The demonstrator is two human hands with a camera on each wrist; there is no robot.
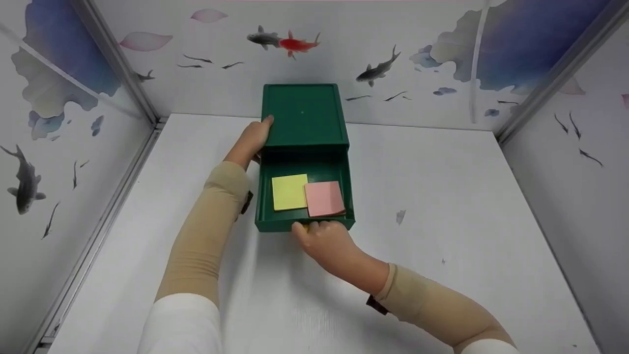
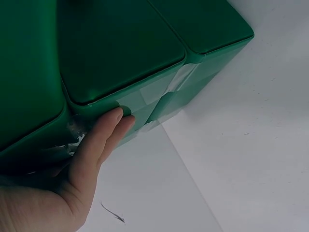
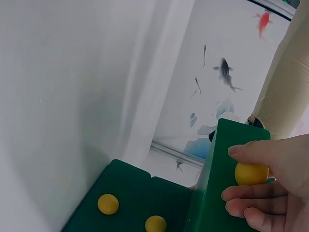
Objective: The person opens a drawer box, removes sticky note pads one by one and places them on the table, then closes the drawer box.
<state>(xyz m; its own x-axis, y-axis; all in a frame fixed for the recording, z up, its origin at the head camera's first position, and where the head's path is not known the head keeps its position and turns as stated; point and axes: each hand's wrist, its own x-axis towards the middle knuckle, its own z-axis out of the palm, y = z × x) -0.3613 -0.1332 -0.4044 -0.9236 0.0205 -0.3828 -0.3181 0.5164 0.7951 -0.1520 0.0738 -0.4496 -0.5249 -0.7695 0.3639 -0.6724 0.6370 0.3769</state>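
A green drawer cabinet stands against the back wall, its top drawer pulled out toward me. Inside that drawer lie a yellow sticky-note pad and a pink sticky-note pad, side by side. My right hand holds the drawer's round yellow knob between thumb and fingers. At the cabinet's left side is my left hand, thumb by the top edge. In the left wrist view, straight fingers press flat on the taped green side.
Below the pulled-out drawer, two more drawer fronts carry yellow knobs. White panels painted with fish enclose the white tabletop at the back and sides. Grey metal posts stand in the back corners.
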